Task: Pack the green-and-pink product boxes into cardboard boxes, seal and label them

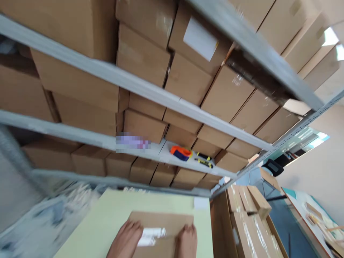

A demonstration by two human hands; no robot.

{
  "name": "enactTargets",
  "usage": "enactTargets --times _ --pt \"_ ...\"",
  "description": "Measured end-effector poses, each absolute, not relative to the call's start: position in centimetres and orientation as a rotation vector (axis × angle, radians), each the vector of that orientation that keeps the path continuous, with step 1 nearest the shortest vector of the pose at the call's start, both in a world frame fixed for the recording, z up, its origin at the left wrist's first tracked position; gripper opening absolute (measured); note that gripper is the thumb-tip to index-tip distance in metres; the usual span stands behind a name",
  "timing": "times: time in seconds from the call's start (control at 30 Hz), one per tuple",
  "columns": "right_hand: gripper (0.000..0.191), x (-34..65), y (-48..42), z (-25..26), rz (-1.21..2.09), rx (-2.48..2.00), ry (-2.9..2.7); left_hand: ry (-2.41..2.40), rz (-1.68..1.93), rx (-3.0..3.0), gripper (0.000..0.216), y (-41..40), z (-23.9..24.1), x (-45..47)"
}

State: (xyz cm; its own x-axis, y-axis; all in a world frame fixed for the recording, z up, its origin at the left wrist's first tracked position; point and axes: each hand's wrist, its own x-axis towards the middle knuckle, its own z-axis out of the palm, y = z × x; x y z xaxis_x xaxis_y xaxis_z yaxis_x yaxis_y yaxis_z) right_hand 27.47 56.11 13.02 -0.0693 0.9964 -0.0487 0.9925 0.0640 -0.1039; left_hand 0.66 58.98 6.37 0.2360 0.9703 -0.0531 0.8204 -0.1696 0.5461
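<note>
A brown cardboard box (pixel 161 219) with a white label (pixel 152 236) lies on a pale green table (pixel 113 215) at the bottom of the view. My left hand (pixel 125 238) rests on the box's left side, fingers curled down onto the top. Pressing on the right side of the box is my right hand (pixel 186 239), fingers together. Both hands hold the box from above.
A grey metal shelving rack (pixel 150 91) full of brown cartons rises behind the table. An orange and blue tape dispenser (pixel 181 153) and two yellow-black cutters (pixel 204 160) lie on a shelf. Flattened cartons (pixel 249 211) stand to the right. A blurred pile fills the left.
</note>
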Motion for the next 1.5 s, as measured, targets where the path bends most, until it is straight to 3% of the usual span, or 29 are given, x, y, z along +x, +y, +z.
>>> enactTargets --times 0.03,0.17,0.47,0.9,1.27,1.5 --pt "0.016 27.6 55.4 13.4 0.201 -2.248 -2.237 1.605 0.431 2.071 0.041 58.3 7.8 0.9" --pt "0.026 28.8 53.8 15.4 0.253 -2.382 -2.193 1.581 0.455 2.132 0.034 57.1 10.8 2.0" --pt "0.029 30.8 53.6 14.1 0.356 -2.325 -2.225 1.524 0.508 2.197 0.028 56.7 8.7 2.9" --pt "0.03 30.8 54.4 15.1 0.387 -2.154 -2.226 1.5 0.438 2.206 0.028 58.8 11.2 3.2" --pt "0.021 26.9 69.3 24.8 -0.112 -1.743 -2.249 1.55 0.851 2.193 0.024 71.1 22.7 6.7" --pt "0.028 23.2 79.2 28.9 -0.21 -1.852 -2.243 1.664 1.007 2.066 0.029 76.7 28.4 7.4"
